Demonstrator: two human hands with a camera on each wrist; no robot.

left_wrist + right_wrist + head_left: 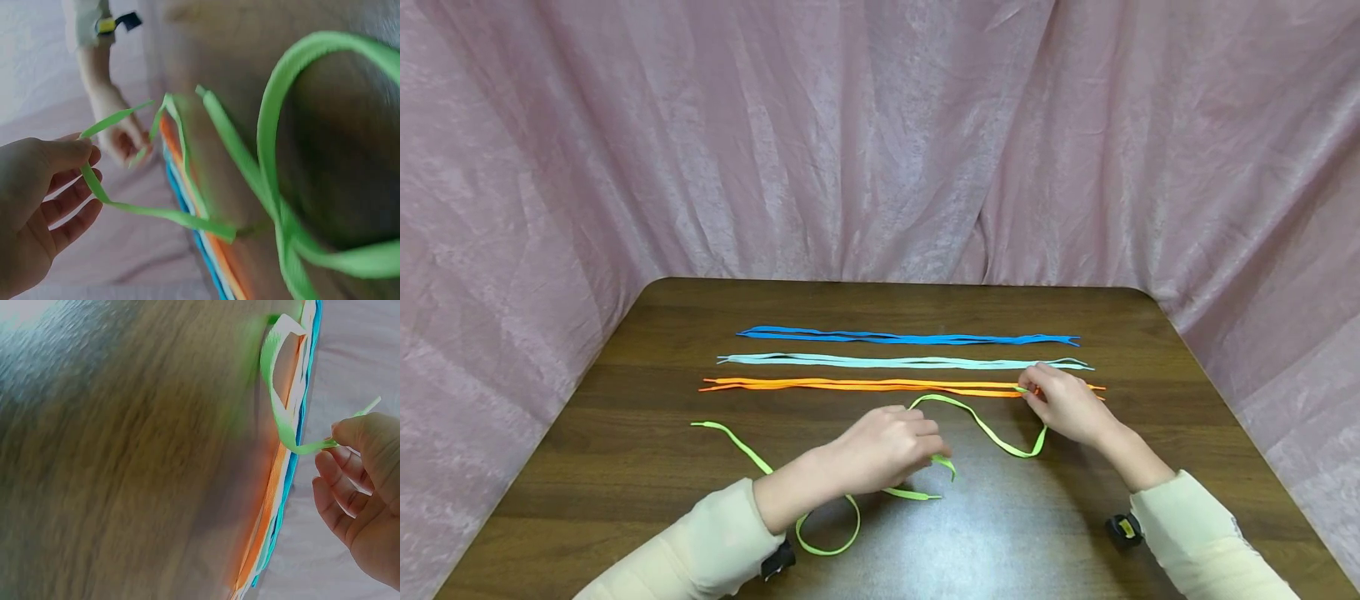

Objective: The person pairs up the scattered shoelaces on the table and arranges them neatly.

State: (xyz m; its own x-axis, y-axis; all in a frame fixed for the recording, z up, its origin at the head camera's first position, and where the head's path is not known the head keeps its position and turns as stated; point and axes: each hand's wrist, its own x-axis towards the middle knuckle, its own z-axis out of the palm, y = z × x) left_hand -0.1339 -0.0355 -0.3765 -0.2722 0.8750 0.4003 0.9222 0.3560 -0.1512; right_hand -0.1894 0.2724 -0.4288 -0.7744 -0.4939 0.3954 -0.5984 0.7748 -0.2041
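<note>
Thumb and finger of my left hand [887, 446] pinch a flat lime-green shoelace [150, 214] near one tip, which sticks out past the fingers. Farther right, my right hand [1066, 404] pinches the same lace [272, 381] close to its other tip, above the orange laces. Between the hands this lace sags in a curve. A second lime-green shoelace [828, 551] lies loosely looped on the table, below and left of my left hand. My left hand and forearm hide part of it in the head view.
Beyond the hands, orange laces [820, 383], pale-aqua laces [850, 360] and blue laces [880, 337] lie straight in separate rows across the brown wooden table [647, 342]. Pink curtains [850, 150] hang behind and beside the table. Each wrist wears a small dark camera.
</note>
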